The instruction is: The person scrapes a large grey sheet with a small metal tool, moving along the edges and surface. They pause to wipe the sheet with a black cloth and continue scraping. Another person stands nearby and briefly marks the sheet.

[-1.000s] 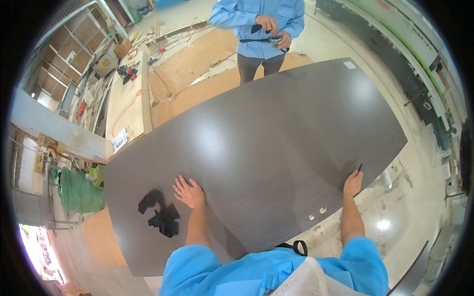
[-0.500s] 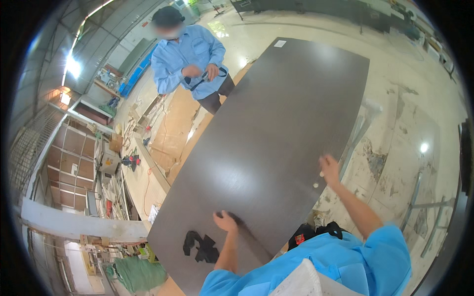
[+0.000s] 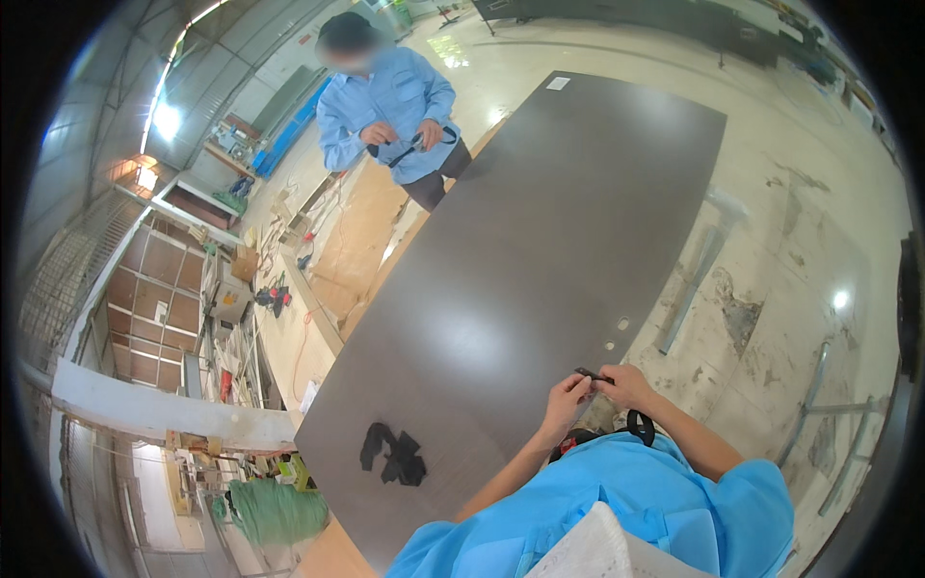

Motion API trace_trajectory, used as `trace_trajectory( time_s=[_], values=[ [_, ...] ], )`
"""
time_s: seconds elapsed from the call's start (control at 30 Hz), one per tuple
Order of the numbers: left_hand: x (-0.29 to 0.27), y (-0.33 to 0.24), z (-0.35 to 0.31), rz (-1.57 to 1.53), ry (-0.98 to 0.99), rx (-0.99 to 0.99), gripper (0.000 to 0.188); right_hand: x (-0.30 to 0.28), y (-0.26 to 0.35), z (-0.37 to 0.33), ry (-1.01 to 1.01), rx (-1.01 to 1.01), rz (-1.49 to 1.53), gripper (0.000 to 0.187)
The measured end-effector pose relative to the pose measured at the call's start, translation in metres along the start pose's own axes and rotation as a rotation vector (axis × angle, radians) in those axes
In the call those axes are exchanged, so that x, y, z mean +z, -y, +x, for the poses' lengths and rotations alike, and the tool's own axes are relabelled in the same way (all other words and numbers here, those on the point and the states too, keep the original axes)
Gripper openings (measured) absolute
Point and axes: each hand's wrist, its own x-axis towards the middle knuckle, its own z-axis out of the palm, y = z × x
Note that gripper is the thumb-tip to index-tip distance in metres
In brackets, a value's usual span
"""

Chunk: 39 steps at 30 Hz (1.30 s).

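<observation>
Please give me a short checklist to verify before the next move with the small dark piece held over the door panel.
1. Small dark piece held between both hands: ok.
2. Left hand and right hand off the door panel: ok.
3. Holes near the panel edge uncovered: ok.
4. Black pieces lying on the panel, apart from the hands: ok.
5. Co-worker at the far end not touching the panel: ok.
6. Which kind of piece it is: cannot tell.

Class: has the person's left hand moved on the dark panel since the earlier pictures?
Yes. The left hand has left the dark panel's face near the black patch and joined the right hand at its edge.
</observation>
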Motion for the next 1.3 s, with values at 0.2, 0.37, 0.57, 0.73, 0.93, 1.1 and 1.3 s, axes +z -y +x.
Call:
trace_trajectory(
  time_s=[0.2, 0.37, 0.57, 0.73, 0.93, 1.1, 1.3],
  values=[
    [-0.003, -0.002, 0.004, 0.345, 0.206, -0.02, 0.015, -0.013, -0.007, -0.021, 0.099, -0.078, -0.236, 0.027],
    [0.007, 0.014, 0.003, 0.219, 0.272, -0.133, 0.019, -0.022, -0.009, -0.051, 0.172, -0.017, -0.077, 0.03],
    [0.015, 0.027, -0.007, 0.309, 0.276, -0.084, 0.021, -0.025, -0.009, -0.068, 0.188, 0.075, 0.032, 0.03],
    [0.018, 0.032, -0.006, 0.313, 0.332, -0.056, 0.021, -0.017, -0.026, -0.079, 0.125, 0.227, 0.484, 0.024],
    [0.034, 0.017, -0.029, 0.753, 0.29, -0.086, 0.029, -0.018, -0.06, -0.07, -0.347, 0.369, 0.59, 0.019],
    [0.078, -0.073, -0.067, 0.67, 0.294, 0.083, 0.042, -0.033, -0.087, -0.054, -0.503, 0.35, 0.292, 0.02],
    [0.129, -0.268, -0.131, -0.171, 0.96, 0.785, 0.061, -0.042, -0.087, -0.031, -0.314, 0.546, 0.176, 0.023]
  ],
)
